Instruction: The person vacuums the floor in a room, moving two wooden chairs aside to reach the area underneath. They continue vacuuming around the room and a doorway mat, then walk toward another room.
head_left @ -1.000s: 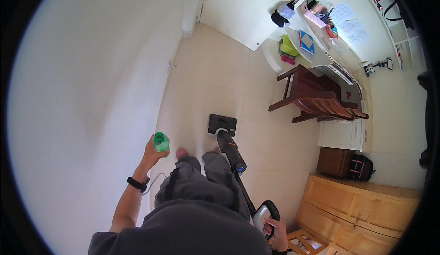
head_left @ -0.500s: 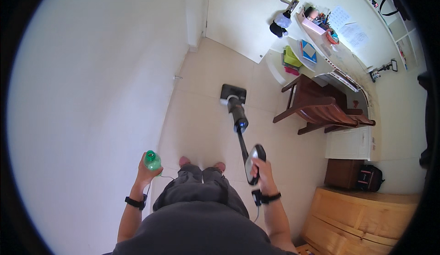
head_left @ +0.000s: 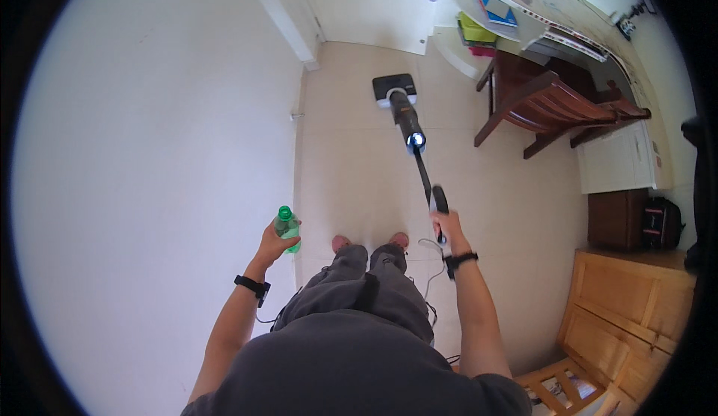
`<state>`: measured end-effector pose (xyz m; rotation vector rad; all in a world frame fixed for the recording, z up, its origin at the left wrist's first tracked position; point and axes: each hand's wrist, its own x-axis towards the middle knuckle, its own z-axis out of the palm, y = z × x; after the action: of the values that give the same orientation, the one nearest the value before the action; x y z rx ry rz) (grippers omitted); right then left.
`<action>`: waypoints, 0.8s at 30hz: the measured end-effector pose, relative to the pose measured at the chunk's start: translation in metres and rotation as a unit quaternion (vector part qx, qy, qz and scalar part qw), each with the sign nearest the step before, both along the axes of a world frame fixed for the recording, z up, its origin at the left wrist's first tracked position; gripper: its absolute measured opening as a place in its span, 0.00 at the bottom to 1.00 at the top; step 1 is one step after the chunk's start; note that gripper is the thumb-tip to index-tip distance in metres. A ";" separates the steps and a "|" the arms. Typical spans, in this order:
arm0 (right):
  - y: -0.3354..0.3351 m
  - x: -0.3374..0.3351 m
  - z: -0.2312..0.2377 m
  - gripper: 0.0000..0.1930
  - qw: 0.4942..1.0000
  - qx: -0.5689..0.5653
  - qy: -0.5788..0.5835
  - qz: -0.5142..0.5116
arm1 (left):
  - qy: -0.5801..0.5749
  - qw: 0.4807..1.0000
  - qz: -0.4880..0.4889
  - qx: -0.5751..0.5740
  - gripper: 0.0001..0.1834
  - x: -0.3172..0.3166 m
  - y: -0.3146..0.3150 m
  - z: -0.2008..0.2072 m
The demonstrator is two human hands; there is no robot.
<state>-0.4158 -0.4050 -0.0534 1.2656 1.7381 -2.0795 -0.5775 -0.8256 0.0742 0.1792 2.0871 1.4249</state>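
My left hand (head_left: 274, 245) is wrapped round a green, see-through plastic bottle (head_left: 287, 229), held upright near the white wall. In my right hand (head_left: 449, 227) is the looped handle of a dark floor cleaner (head_left: 407, 121). Its thin pole slants forward and a little left to a thick grey body with a small lit display. The wide black floor head (head_left: 394, 89) rests on the pale tiles ahead of me, short of the white door. A black band with a thin cable sits on each wrist.
A brown wooden chair (head_left: 538, 109) stands at a curved desk (head_left: 568, 20) on the right, with folders on a shelf beside it. A white door (head_left: 366, 12) is ahead. A black bag (head_left: 661, 223) and a wooden bed frame (head_left: 628, 289) lie to the right; a door stop (head_left: 297, 115) juts from the left wall.
The floor head has slid farther forward across the tiles, and my right hand has moved forward with the handle. My left hand, still round the bottle, has shifted right and forward in view.
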 end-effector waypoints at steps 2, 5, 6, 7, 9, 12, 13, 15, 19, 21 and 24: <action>-0.004 0.071 0.004 0.15 0.999 0.005 -0.033 -0.008 | -0.012 1.000 -0.007 -0.018 0.25 -0.002 0.008 -0.011; -0.025 0.173 0.036 0.14 0.995 -0.010 -0.098 -0.021 | -0.026 0.999 -0.005 -0.041 0.27 -0.015 0.019 -0.028; -0.035 0.202 0.053 0.14 0.994 -0.024 -0.102 -0.030 | -0.029 0.999 0.002 -0.044 0.27 -0.023 0.023 -0.032; -0.047 0.227 0.071 0.14 0.991 -0.021 -0.131 -0.034 | -0.027 0.999 0.007 -0.047 0.27 -0.032 0.027 -0.037; -0.074 0.277 0.106 0.15 0.986 -0.043 -0.149 -0.065 | -0.010 0.999 0.029 -0.013 0.26 -0.044 0.032 -0.047; -0.112 0.343 0.150 0.13 0.977 0.056 -0.205 -0.016 | 0.015 0.998 0.035 -0.050 0.28 -0.071 0.043 -0.055; -0.128 0.355 0.152 0.12 0.971 0.027 -0.233 -0.046 | 0.014 0.998 0.032 -0.048 0.29 -0.082 0.048 -0.056; -0.164 0.379 0.160 0.11 0.976 0.112 -0.186 -0.021 | 0.026 0.999 0.008 -0.035 0.31 -0.108 0.066 -0.056; -0.197 0.378 0.163 0.07 0.972 -0.059 -0.167 -0.152 | 0.105 0.991 -0.039 -0.069 0.36 -0.179 0.123 -0.054; -0.198 0.358 0.171 0.07 0.967 -0.043 -0.195 -0.158 | 0.143 0.988 -0.055 -0.019 0.38 -0.224 0.167 -0.050; -0.178 0.304 0.183 0.12 0.969 -0.005 -0.217 -0.120 | 0.190 0.974 -0.073 0.095 0.40 -0.299 0.245 -0.043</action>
<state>-0.1118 -0.5830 0.1293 1.8393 1.4373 -1.7320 -0.8765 -0.5805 0.0310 0.7182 2.1733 1.5948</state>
